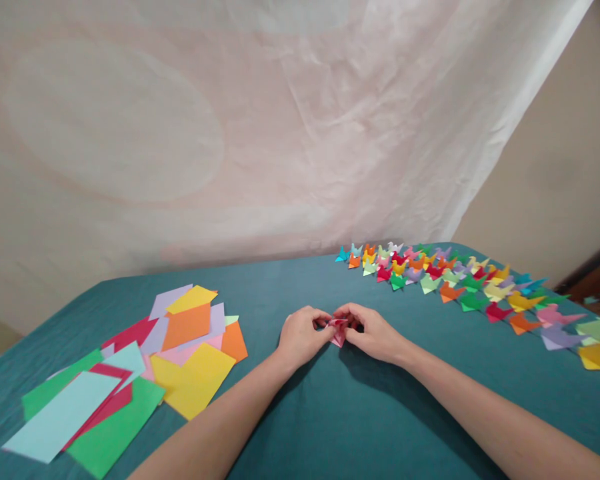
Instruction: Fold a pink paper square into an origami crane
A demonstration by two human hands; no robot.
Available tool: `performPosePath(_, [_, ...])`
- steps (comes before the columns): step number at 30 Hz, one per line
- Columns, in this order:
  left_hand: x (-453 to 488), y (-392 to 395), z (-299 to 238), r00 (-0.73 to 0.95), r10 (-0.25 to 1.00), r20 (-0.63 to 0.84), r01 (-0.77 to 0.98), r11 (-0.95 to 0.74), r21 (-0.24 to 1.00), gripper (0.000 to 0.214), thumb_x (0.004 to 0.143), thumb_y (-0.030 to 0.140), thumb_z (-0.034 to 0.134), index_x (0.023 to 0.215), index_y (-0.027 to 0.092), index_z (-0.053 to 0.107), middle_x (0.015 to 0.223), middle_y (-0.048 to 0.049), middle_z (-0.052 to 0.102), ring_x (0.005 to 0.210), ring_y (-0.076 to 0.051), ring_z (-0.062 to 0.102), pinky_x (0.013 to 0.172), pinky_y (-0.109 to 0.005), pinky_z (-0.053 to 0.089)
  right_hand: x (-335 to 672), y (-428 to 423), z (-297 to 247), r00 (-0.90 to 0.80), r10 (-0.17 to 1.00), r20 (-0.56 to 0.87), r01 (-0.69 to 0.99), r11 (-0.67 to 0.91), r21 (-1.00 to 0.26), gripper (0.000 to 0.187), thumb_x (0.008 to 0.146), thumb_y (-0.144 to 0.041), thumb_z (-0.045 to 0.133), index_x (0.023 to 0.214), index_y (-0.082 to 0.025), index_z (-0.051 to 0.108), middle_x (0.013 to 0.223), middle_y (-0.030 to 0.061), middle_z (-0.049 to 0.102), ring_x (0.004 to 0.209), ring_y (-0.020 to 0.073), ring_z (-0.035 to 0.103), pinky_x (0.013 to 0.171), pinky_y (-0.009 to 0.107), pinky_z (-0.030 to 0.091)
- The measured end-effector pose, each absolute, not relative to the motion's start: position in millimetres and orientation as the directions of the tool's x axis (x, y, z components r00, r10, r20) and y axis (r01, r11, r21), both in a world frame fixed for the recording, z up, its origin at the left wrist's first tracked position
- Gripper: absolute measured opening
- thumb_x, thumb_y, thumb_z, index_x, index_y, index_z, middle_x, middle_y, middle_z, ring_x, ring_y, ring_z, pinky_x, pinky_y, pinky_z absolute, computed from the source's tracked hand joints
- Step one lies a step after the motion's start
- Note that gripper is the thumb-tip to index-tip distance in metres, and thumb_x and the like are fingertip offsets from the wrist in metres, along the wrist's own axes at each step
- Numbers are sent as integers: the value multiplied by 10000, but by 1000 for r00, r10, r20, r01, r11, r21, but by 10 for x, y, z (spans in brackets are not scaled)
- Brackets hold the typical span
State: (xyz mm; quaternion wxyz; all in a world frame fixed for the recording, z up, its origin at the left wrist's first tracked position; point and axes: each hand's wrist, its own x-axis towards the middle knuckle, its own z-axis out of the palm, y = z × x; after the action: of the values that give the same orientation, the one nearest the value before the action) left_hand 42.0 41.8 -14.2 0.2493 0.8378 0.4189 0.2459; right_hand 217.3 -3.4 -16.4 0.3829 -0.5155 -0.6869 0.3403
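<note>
A small piece of folded pink and red paper [338,332] is held between my two hands, just above the table. My left hand [305,337] pinches its left side between thumb and fingers. On the opposite side, my right hand [373,332] is closed on the paper in the same way. The lower end of the paper narrows to a point. My fingertips hide parts of its folds and edges.
Loose coloured paper sheets [193,380] lie overlapping on the left of the dark green tablecloth [300,433]. Rows of folded paper birds [473,302] stand along the right and back right. A pale cloth [280,133] hangs behind the table.
</note>
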Motion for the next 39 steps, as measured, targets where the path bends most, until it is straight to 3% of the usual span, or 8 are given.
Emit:
performPosePath(6, [422, 421, -156, 523, 832, 188, 594, -513, 619, 240, 722, 331, 598, 918, 235, 699, 798, -11, 637, 718, -150, 557, 633, -230, 417, 2096, -72, -112, -106, 973, 205, 543, 229, -808, 210, 724, -275, 610, 897, -158, 608, 755, 12, 638, 630, 123, 560, 575, 226, 445])
performPosePath(11, [419, 409, -173, 518, 832, 196, 599, -517, 611, 231, 728, 323, 595, 917, 241, 697, 814, -4, 641, 747, -149, 558, 657, -227, 416, 2054, -67, -150, -53, 972, 229, 550, 220, -806, 161, 772, -293, 571, 844, -158, 620, 696, 11, 636, 596, 126, 568, 556, 229, 442])
performPosePath(24, [400, 380, -123, 577, 781, 240, 589, -601, 540, 224, 834, 377, 511, 956, 333, 693, 748, 12, 616, 749, -144, 541, 650, -212, 386, 2109, -75, -218, -113, 922, 370, 606, 359, -709, 110, 821, -203, 539, 869, -181, 636, 799, 37, 636, 719, 154, 588, 667, 263, 451])
performPosePath(39, [376, 358, -96, 600, 760, 250, 622, -639, 452, 261, 887, 365, 449, 980, 323, 690, 802, -9, 607, 767, -143, 550, 677, -218, 408, 2105, -54, -249, -160, 891, 425, 624, 425, -656, 156, 816, -104, 514, 877, -194, 627, 817, 29, 616, 745, 148, 569, 694, 268, 449])
